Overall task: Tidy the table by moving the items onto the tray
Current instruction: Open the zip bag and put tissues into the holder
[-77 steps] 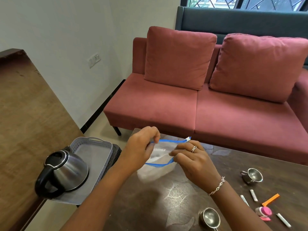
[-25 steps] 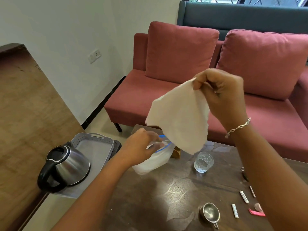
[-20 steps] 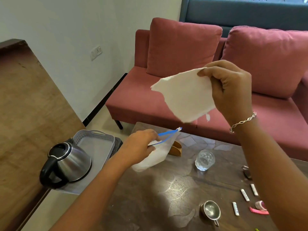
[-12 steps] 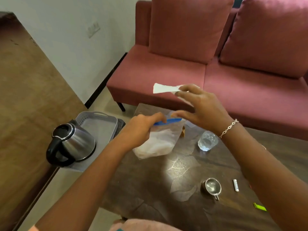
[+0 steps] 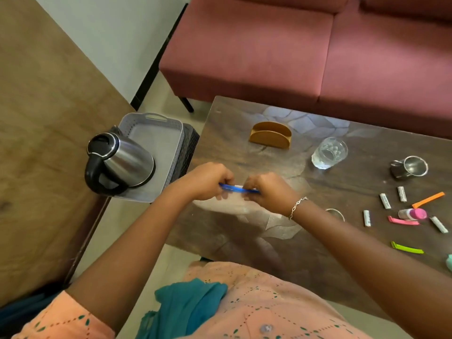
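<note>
A clear zip bag [image 5: 227, 203] with a blue zip strip hangs over the dark table [image 5: 281, 241], white tissue showing inside it. My left hand [image 5: 208, 179] pinches the left end of the strip and my right hand [image 5: 266, 189] pinches the right end, knuckles facing each other. The grey tray [image 5: 156, 140] sits on a dark stand left of the table, with a steel kettle [image 5: 119, 162] standing on its near half.
On the table lie a wooden napkin holder [image 5: 270, 135], a glass tumbler [image 5: 329, 152], a steel cup [image 5: 408, 167], several white sachets, orange, pink and green clips, and a pink-capped bottle [image 5: 413, 213]. A red sofa [image 5: 305, 50] stands behind and a wooden counter [image 5: 36, 143] at the left.
My right hand pulled a white tissue from the bag, held it up, then brought it back down. Now both hands pinch the blue strip. The view has tilted downward.
</note>
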Demonstrator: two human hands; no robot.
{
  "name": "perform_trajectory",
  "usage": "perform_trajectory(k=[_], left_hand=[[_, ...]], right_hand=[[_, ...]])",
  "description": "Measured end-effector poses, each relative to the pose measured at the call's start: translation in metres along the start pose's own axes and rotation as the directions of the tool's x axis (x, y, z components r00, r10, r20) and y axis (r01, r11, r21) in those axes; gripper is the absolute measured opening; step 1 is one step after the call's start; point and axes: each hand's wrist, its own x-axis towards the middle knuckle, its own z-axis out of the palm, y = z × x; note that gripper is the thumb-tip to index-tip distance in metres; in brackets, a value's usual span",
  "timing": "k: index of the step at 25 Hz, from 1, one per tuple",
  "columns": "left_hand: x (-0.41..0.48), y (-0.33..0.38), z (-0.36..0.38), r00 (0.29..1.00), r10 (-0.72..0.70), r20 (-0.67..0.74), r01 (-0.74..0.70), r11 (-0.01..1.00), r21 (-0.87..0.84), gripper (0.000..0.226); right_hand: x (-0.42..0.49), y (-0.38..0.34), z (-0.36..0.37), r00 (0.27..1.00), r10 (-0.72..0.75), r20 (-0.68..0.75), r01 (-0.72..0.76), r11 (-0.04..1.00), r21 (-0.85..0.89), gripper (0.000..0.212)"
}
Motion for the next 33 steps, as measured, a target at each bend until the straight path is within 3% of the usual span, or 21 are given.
perform_trajectory(k=[3,6,9,11,17,20,22,24,27,29,31,33], left_hand=[[0.008,-0.016,0.011,0.972,-0.063,0.227,0.100,0.982,-0.158,0.029],[0.030,-0.030,0.019,0.959,-0.109,0.263,0.119,0.993,-0.021,0.021],[0.054,-0.045,0.027,0.983,-0.132,0.131,0.112,0.983,0.146,0.020],[0.068,-0.055,0.032,0.991,-0.134,0.008,0.131,0.978,0.161,0.021],[0.087,-0.073,0.036,0.943,-0.187,-0.275,0.195,0.981,0.002,0.026],[0.080,-0.075,0.039,0.906,-0.200,-0.372,0.116,0.965,-0.235,0.031],[0.069,-0.070,0.040,0.903,-0.233,-0.362,0.034,0.877,-0.480,0.038],[0.056,-0.062,0.036,0.911,-0.237,-0.338,-0.065,0.726,-0.684,0.052],[0.039,-0.049,0.020,0.938,-0.182,-0.296,-0.179,0.478,-0.860,0.071],[0.030,-0.043,0.011,0.959,-0.128,-0.252,-0.196,0.343,-0.919,0.074],[0.026,-0.039,0.006,0.974,-0.067,-0.214,-0.194,0.225,-0.955,0.063],[0.023,-0.031,0.004,0.976,-0.053,-0.211,-0.204,0.112,-0.973,0.033]], right_hand=[[0.010,0.001,0.021,0.992,0.042,0.120,-0.055,0.993,0.106,0.021],[0.020,0.006,0.040,0.982,0.096,0.160,-0.111,0.990,0.087,0.025],[0.028,0.020,0.043,0.981,0.191,0.037,-0.193,0.980,0.057,0.030],[0.029,0.032,0.036,0.965,0.256,-0.064,-0.252,0.966,0.055,0.027],[0.027,0.043,0.010,0.939,0.265,-0.218,-0.266,0.964,0.029,0.027],[0.023,0.033,-0.008,0.933,0.224,-0.283,-0.222,0.974,0.039,0.028],[0.018,0.023,-0.022,0.930,0.172,-0.325,-0.156,0.985,0.075,0.025],[0.012,0.011,-0.040,0.917,0.120,-0.379,-0.072,0.988,0.139,0.021],[0.001,-0.006,-0.069,0.894,0.088,-0.440,0.045,0.958,0.284,0.018],[-0.005,-0.010,-0.085,0.899,0.102,-0.427,0.118,0.881,0.459,0.021],[-0.009,-0.009,-0.097,0.905,0.104,-0.413,0.176,0.791,0.586,0.029],[-0.012,-0.004,-0.106,0.903,0.109,-0.416,0.226,0.703,0.674,0.031]])
